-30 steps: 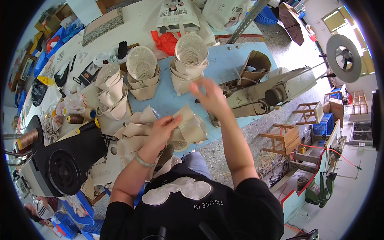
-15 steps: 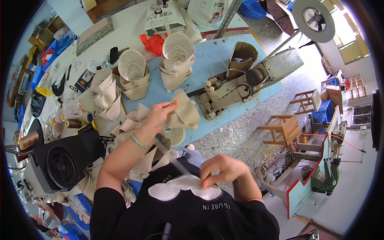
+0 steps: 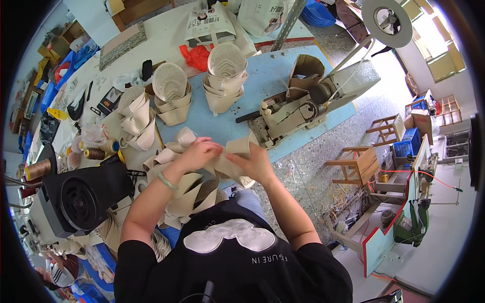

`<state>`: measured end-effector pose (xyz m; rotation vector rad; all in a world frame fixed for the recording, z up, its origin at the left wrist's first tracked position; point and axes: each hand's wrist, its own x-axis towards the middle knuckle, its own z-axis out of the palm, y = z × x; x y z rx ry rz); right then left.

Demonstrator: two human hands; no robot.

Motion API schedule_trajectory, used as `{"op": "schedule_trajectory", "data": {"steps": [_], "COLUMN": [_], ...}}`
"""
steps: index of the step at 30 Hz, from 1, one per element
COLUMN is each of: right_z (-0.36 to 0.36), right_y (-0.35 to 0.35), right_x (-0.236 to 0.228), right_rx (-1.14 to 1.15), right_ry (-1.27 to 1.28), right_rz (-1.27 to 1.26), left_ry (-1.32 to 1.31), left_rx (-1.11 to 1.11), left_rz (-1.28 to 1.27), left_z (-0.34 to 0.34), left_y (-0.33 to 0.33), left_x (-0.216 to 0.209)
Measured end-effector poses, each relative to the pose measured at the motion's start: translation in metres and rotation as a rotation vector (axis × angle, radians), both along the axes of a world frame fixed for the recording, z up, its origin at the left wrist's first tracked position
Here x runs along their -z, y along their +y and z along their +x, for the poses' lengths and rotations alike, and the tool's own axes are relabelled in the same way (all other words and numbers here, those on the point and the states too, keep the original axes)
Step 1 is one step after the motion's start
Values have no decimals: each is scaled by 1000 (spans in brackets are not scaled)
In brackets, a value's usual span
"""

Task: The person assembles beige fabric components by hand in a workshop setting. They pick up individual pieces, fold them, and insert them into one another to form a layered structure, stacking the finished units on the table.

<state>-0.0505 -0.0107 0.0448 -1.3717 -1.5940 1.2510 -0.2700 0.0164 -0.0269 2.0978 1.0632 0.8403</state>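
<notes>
The held beige piece [image 3: 238,147] looks smooth and matt, like a stiff cloth or leather. The red bag [image 3: 195,56] is of thin, crumpled plastic. The machine [image 3: 290,126] appears of worn metal, the stool [image 3: 368,164] of smooth wood.

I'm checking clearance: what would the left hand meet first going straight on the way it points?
Probably the beige piece in the right hand; depth is unclear, so the left hand may already touch it.

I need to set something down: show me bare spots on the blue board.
Bare blue board shows between the rightmost beige stack and the cardboard box; another patch lies between that stack and the left hand. Crowded: around the beige pieces and thread spools.
</notes>
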Motion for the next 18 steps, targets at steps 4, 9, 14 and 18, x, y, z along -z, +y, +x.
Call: {"op": "schedule_trajectory", "data": {"steps": [4,9,14,18], "right_z": [2,16,-37,-34], "right_y": [-9,5,12,31], "right_x": [37,57,58,30], "right_rx": [454,594,99,-98], "right_ry": [445,618,122,142], "right_rz": [-142,-287,-22,-136], "left_ry": [-290,-339,-277,120], "left_rx": [-85,-218,-185,-126], "left_rz": [-617,-449,-575,-177], "left_z": [13,8,-4,-44], "left_y": [-13,-21,-6,31], "left_x": [-31,-34,-30,-20]}}
